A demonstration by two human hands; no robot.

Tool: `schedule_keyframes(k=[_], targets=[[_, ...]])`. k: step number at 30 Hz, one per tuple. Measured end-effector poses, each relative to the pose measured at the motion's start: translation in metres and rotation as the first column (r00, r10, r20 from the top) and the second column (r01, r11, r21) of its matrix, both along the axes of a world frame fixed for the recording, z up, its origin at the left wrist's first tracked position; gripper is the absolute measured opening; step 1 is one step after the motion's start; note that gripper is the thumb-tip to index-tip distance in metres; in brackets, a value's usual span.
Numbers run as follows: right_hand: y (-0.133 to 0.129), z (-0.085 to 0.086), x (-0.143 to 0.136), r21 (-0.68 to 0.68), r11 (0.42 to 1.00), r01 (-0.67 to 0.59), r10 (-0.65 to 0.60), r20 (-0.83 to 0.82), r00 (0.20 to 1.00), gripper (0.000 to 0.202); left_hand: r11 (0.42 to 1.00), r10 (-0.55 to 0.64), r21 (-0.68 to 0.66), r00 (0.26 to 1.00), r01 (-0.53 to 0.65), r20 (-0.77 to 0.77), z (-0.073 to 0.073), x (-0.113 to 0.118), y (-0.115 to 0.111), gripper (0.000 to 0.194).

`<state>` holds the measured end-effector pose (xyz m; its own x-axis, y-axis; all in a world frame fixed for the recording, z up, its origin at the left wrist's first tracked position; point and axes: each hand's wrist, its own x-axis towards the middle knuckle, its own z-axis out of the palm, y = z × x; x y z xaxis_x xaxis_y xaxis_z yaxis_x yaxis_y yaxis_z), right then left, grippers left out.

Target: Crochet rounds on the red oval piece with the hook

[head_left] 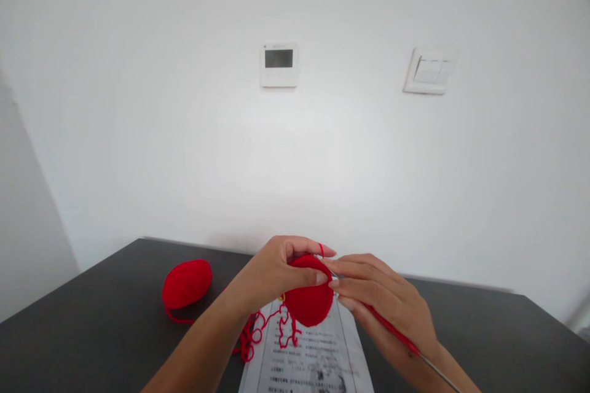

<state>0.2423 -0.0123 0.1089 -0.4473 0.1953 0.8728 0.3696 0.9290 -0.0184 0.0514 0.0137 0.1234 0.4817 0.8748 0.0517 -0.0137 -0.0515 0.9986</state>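
Note:
My left hand (pixel 286 267) is closed on a round red crochet piece (pixel 311 307), its thumb lying across the front. A strand of red yarn loops over the left index finger. In my right hand (pixel 387 301) is a crochet hook (pixel 391 328) with a red grip and a metal shaft. The hook's tip meets the upper right edge of the piece; the exact stitch is too small to make out. Loose red yarn (pixel 249 341) trails below the piece, and a small yellow thing (pixel 281 297) shows at its left edge.
A ball of red yarn (pixel 187 284) sits on the dark table (pixel 92 325) to the left. Under my hands lies a printed sheet (pixel 304 362). The white wall behind carries a thermostat panel (pixel 279 77) and a light switch (pixel 431 70).

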Motion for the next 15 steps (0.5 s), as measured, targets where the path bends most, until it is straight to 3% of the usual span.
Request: schedule_keyframes(k=[8, 15], targets=[[-0.0010, -0.0043, 0.0052, -0.233, 0.972, -0.038, 0.007, -0.133, 0.991, 0.017, 0.992, 0.106, 0.067, 0.991, -0.111, 0.076, 0.0033, 0.0061, -0.0026, 0.019], [-0.0009, -0.0078, 0.0051, -0.355, 0.928, -0.115, 0.027, -0.242, 0.970, 0.018, 0.992, 0.120, 0.035, 0.991, -0.123, 0.059, 0.0055, 0.0043, -0.0023, 0.013]])
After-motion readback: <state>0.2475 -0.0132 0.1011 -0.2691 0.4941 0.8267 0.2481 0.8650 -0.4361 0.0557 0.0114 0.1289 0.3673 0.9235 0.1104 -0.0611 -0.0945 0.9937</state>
